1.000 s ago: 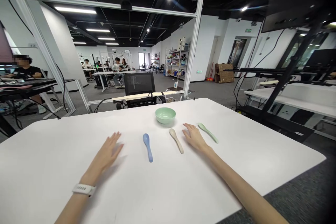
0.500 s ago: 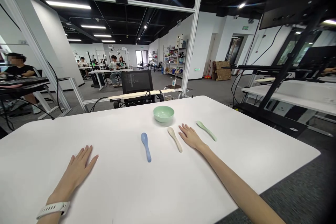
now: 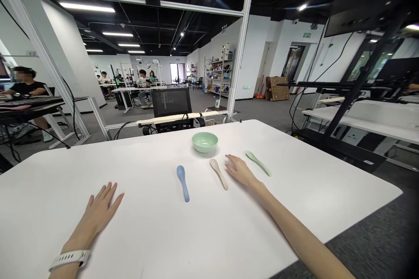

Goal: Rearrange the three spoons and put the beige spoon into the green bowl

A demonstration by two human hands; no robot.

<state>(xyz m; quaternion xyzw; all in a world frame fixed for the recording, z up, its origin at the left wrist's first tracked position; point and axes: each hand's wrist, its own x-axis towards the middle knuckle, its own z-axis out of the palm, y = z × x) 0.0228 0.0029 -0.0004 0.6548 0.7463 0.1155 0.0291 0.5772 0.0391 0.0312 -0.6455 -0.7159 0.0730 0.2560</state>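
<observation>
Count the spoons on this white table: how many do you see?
3. The blue spoon lies furthest left, the beige spoon lies just left of the right hand, and the pale green spoon lies just right of that hand. None looks hidden.

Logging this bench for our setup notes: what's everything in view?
table: 1, white, in front of the person
bowl: 1, pale green, far middle of table
blue spoon: 1, blue, on table
beige spoon: 1, beige, on table, right of blue spoon
green spoon: 1, pale green, on table, rightmost
aluminium frame: 1, silver, beyond table
office chair: 1, black, beyond table
shelving unit: 1, pale, by far wall
crate: 1, brown, by far wall
seated co-worker: 1, black shirt, far left
wristband: 1, white, on left wrist
left hand: 1, flat on table, empty
right hand: 1, on table between beige spoon and green spoon, empty
</observation>
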